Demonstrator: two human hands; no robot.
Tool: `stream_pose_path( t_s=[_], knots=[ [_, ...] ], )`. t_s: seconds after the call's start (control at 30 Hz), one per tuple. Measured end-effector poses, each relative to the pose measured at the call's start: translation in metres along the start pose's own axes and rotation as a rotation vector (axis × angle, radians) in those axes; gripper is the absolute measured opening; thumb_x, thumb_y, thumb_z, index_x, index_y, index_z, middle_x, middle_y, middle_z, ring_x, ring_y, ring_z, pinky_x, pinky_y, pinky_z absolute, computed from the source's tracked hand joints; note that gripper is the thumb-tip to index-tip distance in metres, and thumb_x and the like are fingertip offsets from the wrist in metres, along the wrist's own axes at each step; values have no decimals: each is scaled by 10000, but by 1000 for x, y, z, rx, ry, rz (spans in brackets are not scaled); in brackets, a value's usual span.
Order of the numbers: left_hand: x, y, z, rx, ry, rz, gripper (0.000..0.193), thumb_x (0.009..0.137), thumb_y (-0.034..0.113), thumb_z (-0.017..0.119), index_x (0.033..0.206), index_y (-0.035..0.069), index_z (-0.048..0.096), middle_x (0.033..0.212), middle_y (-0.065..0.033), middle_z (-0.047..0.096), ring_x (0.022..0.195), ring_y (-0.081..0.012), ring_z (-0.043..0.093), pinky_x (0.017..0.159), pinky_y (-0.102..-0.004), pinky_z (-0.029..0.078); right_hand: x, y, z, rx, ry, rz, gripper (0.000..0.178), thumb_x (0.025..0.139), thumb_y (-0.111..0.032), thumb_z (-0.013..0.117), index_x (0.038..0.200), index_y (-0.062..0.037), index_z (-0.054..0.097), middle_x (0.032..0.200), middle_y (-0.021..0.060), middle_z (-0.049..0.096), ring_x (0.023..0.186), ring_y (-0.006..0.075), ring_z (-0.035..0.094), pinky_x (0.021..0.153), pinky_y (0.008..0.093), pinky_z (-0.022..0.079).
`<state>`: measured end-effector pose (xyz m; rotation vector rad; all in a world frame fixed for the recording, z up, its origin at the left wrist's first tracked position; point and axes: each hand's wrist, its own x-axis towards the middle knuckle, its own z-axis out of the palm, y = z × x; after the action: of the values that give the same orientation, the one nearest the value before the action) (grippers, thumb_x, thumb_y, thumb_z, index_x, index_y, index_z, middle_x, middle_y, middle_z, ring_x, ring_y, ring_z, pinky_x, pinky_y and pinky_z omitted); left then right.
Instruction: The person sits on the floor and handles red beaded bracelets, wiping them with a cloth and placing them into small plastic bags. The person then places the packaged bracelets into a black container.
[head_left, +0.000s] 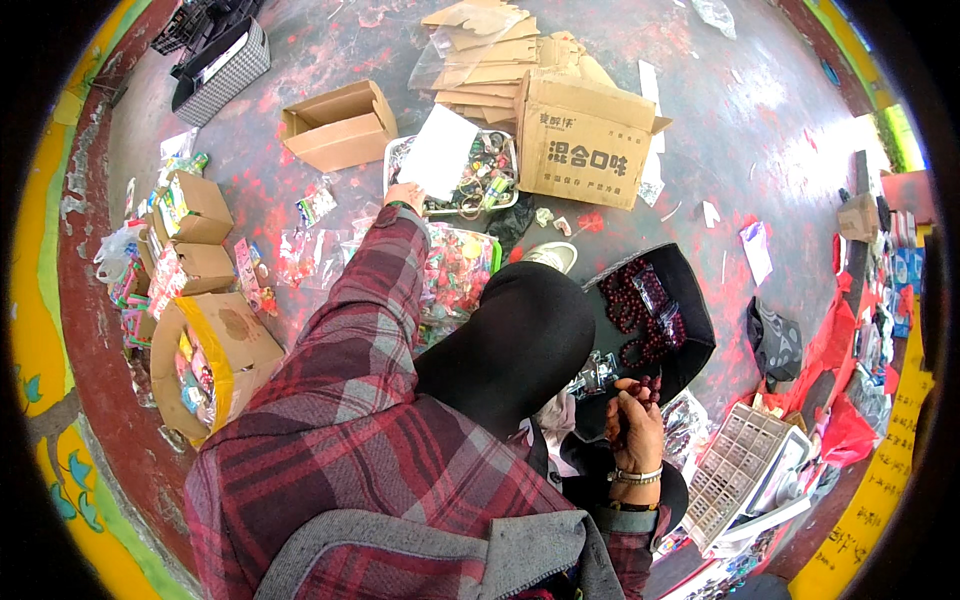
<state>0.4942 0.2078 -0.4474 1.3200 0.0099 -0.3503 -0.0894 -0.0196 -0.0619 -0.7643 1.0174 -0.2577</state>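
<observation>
My left hand [405,195] reaches forward and grips the lower left corner of a white sheet [440,150]. The sheet lies tilted over a white basket [517,165] full of small mixed trinkets. Close to my lap, my right hand [637,432] is closed with a short string of dark red beads [648,388] at its fingertips. Beyond it stands a black fabric box [690,300] holding a heap of dark red bead strings [632,305] and small clear packets. My bent knee in black is between the two hands.
A tub of pinkish wrapped items [460,270] stands before my left forearm. Ahead are a large cardboard carton [580,140], flattened cardboard [490,50] and an open carton [340,125]. Filled boxes [235,350] line the left; a beige plastic crate [745,465] leans at right.
</observation>
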Motion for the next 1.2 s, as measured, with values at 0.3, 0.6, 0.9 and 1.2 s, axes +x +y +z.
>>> stream_pose_path(
  t_s=[0.3, 0.6, 0.9, 1.2],
  knots=[
    [-117, 86, 197, 1457, 2, -106, 260, 755, 236, 554, 878, 25, 644, 955, -199, 619, 876, -295, 614, 735, -384, 498, -16, 0, -14, 20, 177, -51, 132, 834, -37, 504, 963, -27, 531, 689, -7, 515, 540, 80, 478, 471, 182, 375],
    [-68, 138, 246, 230, 71, -523, 164, 829, 77, 440, 891, -73, 465, 780, -210, 560, 688, -339, 613, 589, -451, 546, -28, -12, 1, -20, 126, -49, 143, 809, -28, 513, 947, -23, 550, 752, 8, 530, 666, 94, 512, 580, 189, 417],
    [-55, 194, 270, 343, -41, -635, 153, 837, 63, 447, 908, -69, 477, 884, -203, 596, 784, -322, 627, 613, -390, 559, -33, -12, -6, -21, 91, -71, 138, 809, -52, 520, 944, -34, 544, 704, 8, 520, 570, 79, 474, 478, 183, 352],
    [-89, 231, 287, 593, -233, -657, 149, 809, 27, 460, 913, -59, 522, 883, -200, 628, 781, -305, 630, 658, -396, 522, -34, -10, -12, -23, 98, -114, 148, 808, -46, 527, 950, -5, 541, 716, 19, 527, 634, 95, 493, 570, 195, 379]
  ],
)
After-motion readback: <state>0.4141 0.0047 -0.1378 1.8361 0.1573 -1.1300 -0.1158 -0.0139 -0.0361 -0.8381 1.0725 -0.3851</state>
